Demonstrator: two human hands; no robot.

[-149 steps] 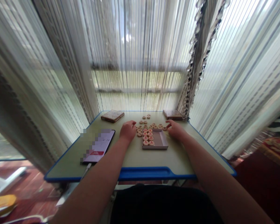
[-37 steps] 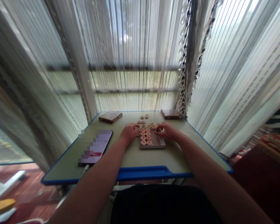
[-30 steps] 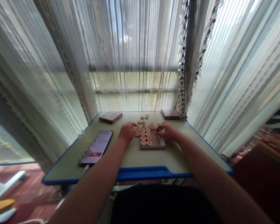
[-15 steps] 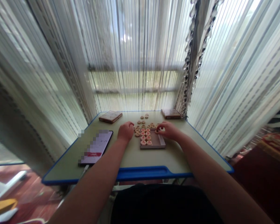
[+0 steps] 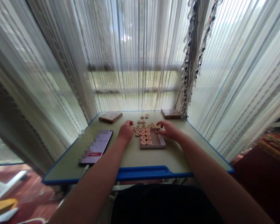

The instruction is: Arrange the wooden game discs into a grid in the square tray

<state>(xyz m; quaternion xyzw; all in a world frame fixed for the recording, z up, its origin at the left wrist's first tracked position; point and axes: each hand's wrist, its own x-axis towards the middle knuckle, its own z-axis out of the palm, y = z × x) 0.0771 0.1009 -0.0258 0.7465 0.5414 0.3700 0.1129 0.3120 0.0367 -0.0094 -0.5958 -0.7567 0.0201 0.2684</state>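
Note:
My right hand (image 5: 169, 129) is at the right side of a shallow open box (image 5: 158, 142). Thumb and forefinger stand apart, just over a single round xiangqi piece (image 5: 156, 132) in the box's far right part. Two columns of wooden pieces with red characters (image 5: 143, 137) fill the left part of the box. My left hand (image 5: 126, 130) hovers or rests left of the box, fingers curled; whatever is inside them is hidden. Beside its fingertips lie loose pieces (image 5: 137, 134), and several more (image 5: 151, 125) spread behind the box.
A phone (image 5: 98, 147) with a charging cable (image 5: 86, 169) lies at the left of the blue-edged table (image 5: 140, 160). Flat brown boxes sit at the back left (image 5: 110, 116) and back right (image 5: 171, 113). Sheer curtains (image 5: 140, 56) hang behind the table.
My right forefinger has lifted slightly off the piece in the box's far right part. The curled fingers of my left hand have shifted a little; the box stays in place.

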